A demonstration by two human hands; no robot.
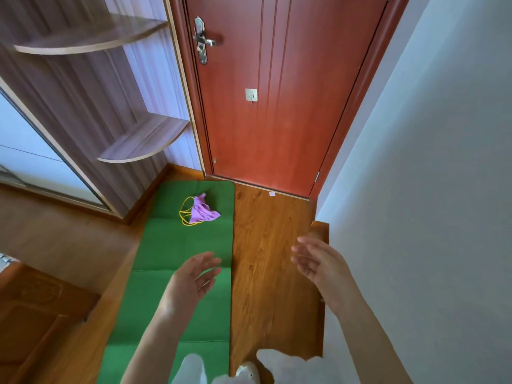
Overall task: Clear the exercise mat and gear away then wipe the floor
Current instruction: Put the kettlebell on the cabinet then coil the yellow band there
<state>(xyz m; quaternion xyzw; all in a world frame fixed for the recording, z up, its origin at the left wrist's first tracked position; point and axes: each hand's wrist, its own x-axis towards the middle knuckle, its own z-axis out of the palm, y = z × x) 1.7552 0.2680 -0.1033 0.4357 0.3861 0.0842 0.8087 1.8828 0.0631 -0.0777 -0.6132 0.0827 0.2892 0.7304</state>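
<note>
The green mat (pixel 177 273) lies unrolled on the wood floor (pixel 266 259), a yellow cord (pixel 185 214) and purple cloth (pixel 203 210) at its far end; rolling it now would trap them. The 2 hands, left hand (pixel 191 278) and right hand (pixel 315 259), hover relaxed, holding nothing (both blurred).

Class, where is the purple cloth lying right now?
In the head view, the purple cloth lies on the far end of the green mat, beside a yellow cord, near the red door.
</note>
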